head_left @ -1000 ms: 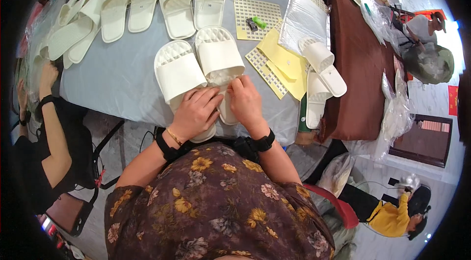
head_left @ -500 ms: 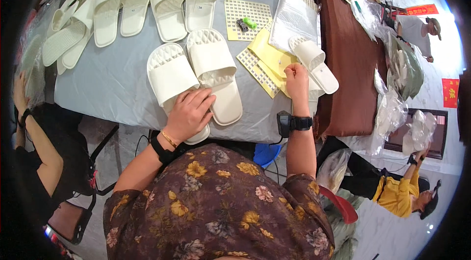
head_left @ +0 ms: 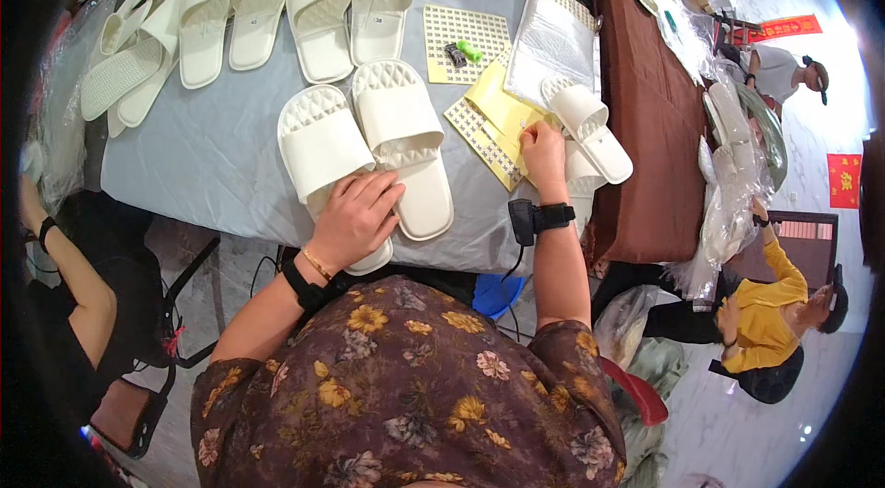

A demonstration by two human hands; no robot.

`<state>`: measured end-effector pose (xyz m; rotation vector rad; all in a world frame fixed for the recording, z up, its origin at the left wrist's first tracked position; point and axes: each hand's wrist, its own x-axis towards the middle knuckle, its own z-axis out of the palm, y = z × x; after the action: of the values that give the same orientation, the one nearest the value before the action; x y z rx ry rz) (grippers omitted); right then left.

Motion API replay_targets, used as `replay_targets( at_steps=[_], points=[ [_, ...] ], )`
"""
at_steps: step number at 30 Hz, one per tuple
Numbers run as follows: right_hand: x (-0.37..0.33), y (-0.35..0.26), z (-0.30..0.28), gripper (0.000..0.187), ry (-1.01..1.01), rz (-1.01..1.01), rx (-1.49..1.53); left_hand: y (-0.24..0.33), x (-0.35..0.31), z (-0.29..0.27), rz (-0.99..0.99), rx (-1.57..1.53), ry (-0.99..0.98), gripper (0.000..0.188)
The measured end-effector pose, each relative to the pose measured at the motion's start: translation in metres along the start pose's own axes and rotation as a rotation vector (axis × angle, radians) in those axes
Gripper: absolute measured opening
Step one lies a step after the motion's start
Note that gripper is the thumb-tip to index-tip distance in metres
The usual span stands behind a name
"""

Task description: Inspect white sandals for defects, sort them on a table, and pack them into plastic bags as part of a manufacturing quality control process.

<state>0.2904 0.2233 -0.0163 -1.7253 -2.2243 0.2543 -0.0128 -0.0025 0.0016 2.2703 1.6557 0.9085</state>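
Note:
My left hand (head_left: 353,219) lies with its fingers stretched over the heel part of a cream slipper (head_left: 323,149), partly hiding it. Its mate, another cream slipper (head_left: 403,147), is just to the right, toe pointing away from me. Over the yellow backing sheet (head_left: 493,110), my right hand (head_left: 544,153) is closed in a pinch; whatever its fingertips hold is too small to make out. A printed sticker sheet (head_left: 475,145) peeks out under the yellow one. Close to the right hand, a smaller-looking cream slipper (head_left: 604,154) leans by the table's right edge.
Several cream slippers (head_left: 205,32) are crowded at the back left. A second sticker sheet (head_left: 447,18) carries a small green item (head_left: 470,51); a clear plastic packet (head_left: 553,41) lies beside it. A brown-covered surface (head_left: 654,138) adjoins the right side. Other people are at both sides.
My right hand has shifted slightly left and nearer to me over the yellow sheet. My left hand stays on the slipper. At the right, the person in yellow has changed posture.

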Motion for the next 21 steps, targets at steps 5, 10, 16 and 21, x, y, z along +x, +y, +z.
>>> replay_targets(
  at_steps=[5,10,16,21],
  points=[
    [-0.001,-0.006,0.0,0.016,0.043,0.044,0.038,-0.001,-0.001,0.0,-0.003,0.002,-0.002,0.042],
    [0.003,0.002,-0.004,0.016,0.055,0.146,0.145,-0.001,0.001,0.0,-0.004,-0.006,-0.009,0.042],
    [0.011,-0.015,-0.013,0.014,0.015,0.1,0.098,-0.002,0.0,-0.002,-0.006,0.007,-0.011,0.042],
    [0.016,-0.029,-0.016,0.035,-0.046,0.218,-0.093,-0.002,-0.001,0.001,0.0,0.013,0.004,0.042]
  ],
)
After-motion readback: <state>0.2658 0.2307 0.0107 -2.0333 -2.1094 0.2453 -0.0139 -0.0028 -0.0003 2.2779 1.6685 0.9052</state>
